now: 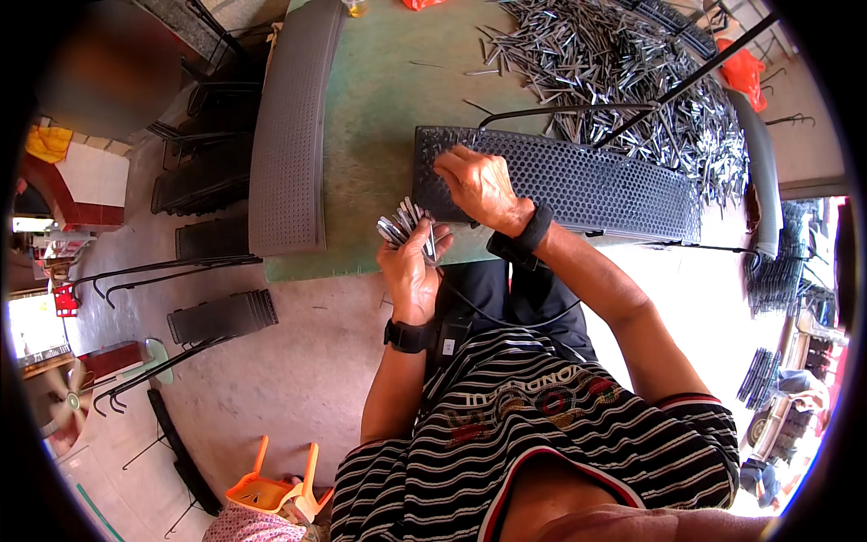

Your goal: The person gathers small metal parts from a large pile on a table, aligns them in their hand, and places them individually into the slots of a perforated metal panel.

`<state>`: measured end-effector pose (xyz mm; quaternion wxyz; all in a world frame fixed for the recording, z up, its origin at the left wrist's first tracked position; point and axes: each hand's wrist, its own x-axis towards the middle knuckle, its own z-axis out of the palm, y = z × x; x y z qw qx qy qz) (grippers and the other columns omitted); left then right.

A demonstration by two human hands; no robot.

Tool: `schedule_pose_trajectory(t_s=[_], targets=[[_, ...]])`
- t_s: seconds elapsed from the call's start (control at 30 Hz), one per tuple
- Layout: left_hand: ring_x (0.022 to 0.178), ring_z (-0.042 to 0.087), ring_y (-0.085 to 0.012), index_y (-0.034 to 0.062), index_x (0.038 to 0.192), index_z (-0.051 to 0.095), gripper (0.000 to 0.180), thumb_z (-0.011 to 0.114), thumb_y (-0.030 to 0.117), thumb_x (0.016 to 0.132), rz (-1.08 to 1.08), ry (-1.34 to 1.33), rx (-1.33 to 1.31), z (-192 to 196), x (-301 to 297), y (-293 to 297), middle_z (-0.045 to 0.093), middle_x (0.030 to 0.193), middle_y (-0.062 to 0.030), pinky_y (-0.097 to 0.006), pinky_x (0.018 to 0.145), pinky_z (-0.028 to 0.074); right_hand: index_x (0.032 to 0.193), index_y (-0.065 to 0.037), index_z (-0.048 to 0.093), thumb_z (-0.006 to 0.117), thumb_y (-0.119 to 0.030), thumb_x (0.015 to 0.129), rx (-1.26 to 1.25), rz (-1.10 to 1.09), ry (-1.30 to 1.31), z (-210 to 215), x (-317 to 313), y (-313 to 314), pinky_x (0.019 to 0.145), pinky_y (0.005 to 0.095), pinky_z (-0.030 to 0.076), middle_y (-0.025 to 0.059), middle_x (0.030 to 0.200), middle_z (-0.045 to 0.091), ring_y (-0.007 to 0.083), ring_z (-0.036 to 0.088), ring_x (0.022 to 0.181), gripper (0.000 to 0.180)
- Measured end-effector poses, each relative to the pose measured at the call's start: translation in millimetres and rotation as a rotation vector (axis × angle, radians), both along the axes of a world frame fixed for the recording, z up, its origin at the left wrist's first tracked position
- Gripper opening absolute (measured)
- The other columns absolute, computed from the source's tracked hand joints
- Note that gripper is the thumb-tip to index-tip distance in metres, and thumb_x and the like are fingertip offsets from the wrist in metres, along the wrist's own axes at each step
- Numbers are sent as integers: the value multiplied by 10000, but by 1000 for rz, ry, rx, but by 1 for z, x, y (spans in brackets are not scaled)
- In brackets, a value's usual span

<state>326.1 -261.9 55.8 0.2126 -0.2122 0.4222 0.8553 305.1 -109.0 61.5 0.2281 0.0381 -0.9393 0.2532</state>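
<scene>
My left hand [411, 271] is wrapped round a bunch of slim silvery metal pieces [403, 222], their ends fanning out past the thumb. It stays just off the near left corner of a long black tray full of round holes [587, 181]. Over that tray's left end, my right hand [483, 187] is bent down with its fingers pinched together; what they hold, if anything, is hidden. Several small bright pieces show in the holes beside the right fingertips. A large heap of similar metal pieces [623, 81] lies beyond the tray.
A green tabletop [379, 90] lies under the work. Along its left edge lies a grey perforated panel [293, 135]. A black metal rod frame [686, 86] rises across the tray and heap. Hooked black racks [221, 316] stand at left, and an orange stool [271, 488] below.
</scene>
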Motion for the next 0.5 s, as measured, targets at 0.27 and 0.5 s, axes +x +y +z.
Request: schedule_pose_trajectory(t_s=[0.27, 0.5], targets=[[702, 639, -247, -7, 946, 570, 128, 600, -13, 821, -20, 5, 5, 2, 1, 3, 619, 863, -103, -377, 619, 563, 732, -29, 647, 664, -187, 739, -131, -24, -240, 26, 10, -4, 533, 365, 482, 123, 652, 614, 309, 608, 591, 159], [667, 640, -231, -28, 923, 571, 95, 578, -17, 829, -62, -22, 20, 8, 5, 19, 623, 845, -117, -352, 602, 557, 749, 28, 646, 619, -84, 797, -692, -52, -363, 17, 26, 11, 487, 232, 457, 71, 622, 634, 88, 586, 537, 125]])
